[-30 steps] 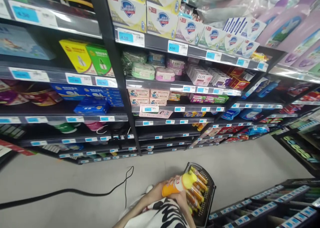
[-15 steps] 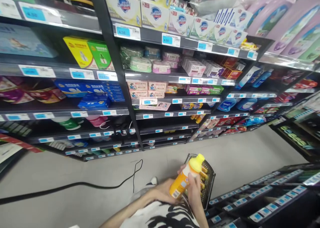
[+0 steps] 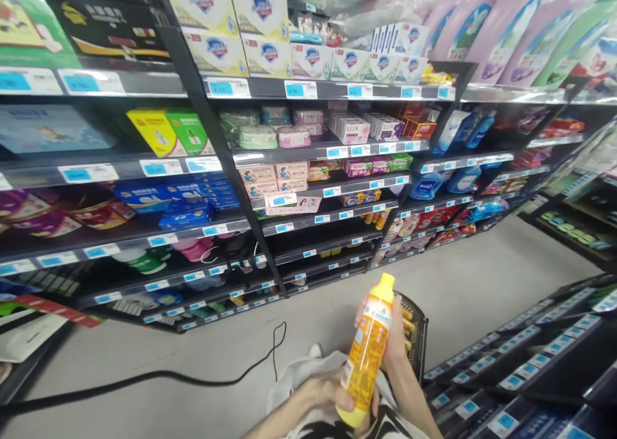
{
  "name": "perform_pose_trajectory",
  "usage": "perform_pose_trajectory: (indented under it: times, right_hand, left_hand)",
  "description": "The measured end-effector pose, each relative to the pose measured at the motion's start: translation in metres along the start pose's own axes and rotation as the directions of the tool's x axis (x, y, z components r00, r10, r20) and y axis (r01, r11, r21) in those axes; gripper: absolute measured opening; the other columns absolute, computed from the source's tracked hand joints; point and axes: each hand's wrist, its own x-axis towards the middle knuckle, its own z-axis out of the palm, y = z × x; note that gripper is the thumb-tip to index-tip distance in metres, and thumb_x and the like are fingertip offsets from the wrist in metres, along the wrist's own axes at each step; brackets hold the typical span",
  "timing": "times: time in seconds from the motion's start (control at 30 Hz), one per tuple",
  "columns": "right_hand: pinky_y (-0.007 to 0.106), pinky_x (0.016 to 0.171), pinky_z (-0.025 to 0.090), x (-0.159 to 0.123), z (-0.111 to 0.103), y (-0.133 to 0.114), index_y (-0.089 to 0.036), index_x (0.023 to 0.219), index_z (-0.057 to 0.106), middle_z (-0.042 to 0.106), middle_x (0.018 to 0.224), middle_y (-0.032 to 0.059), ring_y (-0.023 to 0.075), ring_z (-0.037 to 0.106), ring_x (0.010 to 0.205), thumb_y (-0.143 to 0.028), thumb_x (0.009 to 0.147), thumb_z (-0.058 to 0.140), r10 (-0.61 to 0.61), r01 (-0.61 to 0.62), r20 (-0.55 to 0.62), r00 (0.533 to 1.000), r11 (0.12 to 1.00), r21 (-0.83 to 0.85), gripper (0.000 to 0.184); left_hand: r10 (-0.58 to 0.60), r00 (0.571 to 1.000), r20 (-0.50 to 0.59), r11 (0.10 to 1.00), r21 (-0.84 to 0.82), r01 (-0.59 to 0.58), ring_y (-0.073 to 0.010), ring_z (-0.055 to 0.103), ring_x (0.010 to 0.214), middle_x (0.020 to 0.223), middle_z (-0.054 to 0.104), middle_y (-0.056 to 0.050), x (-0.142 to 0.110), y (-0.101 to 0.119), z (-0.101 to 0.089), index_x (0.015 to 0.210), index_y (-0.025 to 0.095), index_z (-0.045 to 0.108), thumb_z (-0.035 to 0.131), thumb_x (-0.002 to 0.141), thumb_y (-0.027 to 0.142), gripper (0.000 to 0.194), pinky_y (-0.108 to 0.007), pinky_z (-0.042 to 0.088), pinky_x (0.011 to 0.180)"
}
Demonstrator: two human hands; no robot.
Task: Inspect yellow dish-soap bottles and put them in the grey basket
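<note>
1. Orange bottle (image 3: 366, 355), yellow cap uppermost, tilted, gripped in both hands: left hand (image 3: 337, 391) near its base, right hand (image 3: 396, 333) at its upper part
2. Right of the bottle, a dark basket (image 3: 423, 339) holding yellow-orange bottles (image 3: 409, 323)
3. Left of the bottle, a black cable (image 3: 193, 380)
4. Beyond the bottle, shelves (image 3: 337, 90) with boxes (image 3: 267, 56)

bottle (image 3: 369, 355) print too small; right hand (image 3: 396, 336) partly hides basket (image 3: 424, 330).
</note>
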Motion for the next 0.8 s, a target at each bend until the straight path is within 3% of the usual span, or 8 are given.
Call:
perform_pose_trajectory:
  times: [0.17,0.3,0.5,0.6,0.8]
  right_hand:
    - [0.030,0.047,0.054,0.003,0.003,0.011,-0.023,0.105,0.059,0.069,0.082,0.0017,0.0180,0.065,0.052,-0.070,0.082,0.064,-0.012,0.011,-0.009,1.000,0.990,-0.141,0.053]
    - [0.029,0.047,0.055,0.002,0.004,0.014,-0.022,0.102,0.058,0.069,0.084,0.0023,0.0171,0.065,0.053,-0.065,0.085,0.065,0.010,-0.002,0.049,0.999,0.988,-0.156,0.046]
    - [0.032,0.055,0.059,-0.003,0.002,0.015,-0.027,0.121,0.055,0.071,0.096,0.0030,0.0195,0.070,0.065,-0.059,0.088,0.065,-0.022,0.040,0.111,0.994,0.985,-0.165,0.047]
    - [0.030,0.058,0.058,-0.002,0.001,0.017,-0.029,0.124,0.053,0.071,0.100,0.0034,0.0178,0.070,0.065,-0.060,0.087,0.066,-0.012,0.039,0.143,0.990,0.981,-0.191,0.050]
    - [0.029,0.052,0.057,0.002,0.004,0.022,-0.027,0.117,0.055,0.071,0.096,0.0039,0.0185,0.070,0.063,-0.061,0.087,0.066,0.016,0.020,0.133,0.991,0.965,-0.263,0.047]
  left_hand:
    - [-0.016,0.997,0.074,0.984,-0.177,0.029,-0.0383,0.070,0.088,0.096,0.076,-0.019,-0.013,0.007,0.004,0.118,0.019,0.067,0.073,0.054,0.062,0.078,-0.042,0.051,0.059]
    - [0.022,0.999,0.033,0.975,-0.223,-0.014,-0.0357,0.071,0.087,0.091,0.075,-0.019,-0.021,0.006,0.003,0.118,0.014,0.063,0.076,0.058,0.061,0.077,-0.040,0.053,0.063]
    - [0.101,0.993,-0.058,0.965,-0.238,-0.112,-0.0329,0.071,0.084,0.089,0.075,-0.017,-0.026,-0.001,-0.004,0.116,0.013,0.061,0.074,0.060,0.068,0.080,-0.038,0.053,0.063]
    - [0.087,0.988,-0.125,0.965,-0.237,-0.115,-0.0309,0.071,0.077,0.085,0.074,-0.017,-0.025,-0.002,-0.006,0.116,0.013,0.060,0.071,0.060,0.073,0.083,-0.036,0.051,0.057]
    - [0.093,0.991,-0.101,0.952,-0.282,-0.118,-0.0300,0.072,0.072,0.091,0.074,-0.018,-0.023,0.004,-0.004,0.123,0.013,0.057,0.070,0.062,0.072,0.086,-0.032,0.048,0.048]
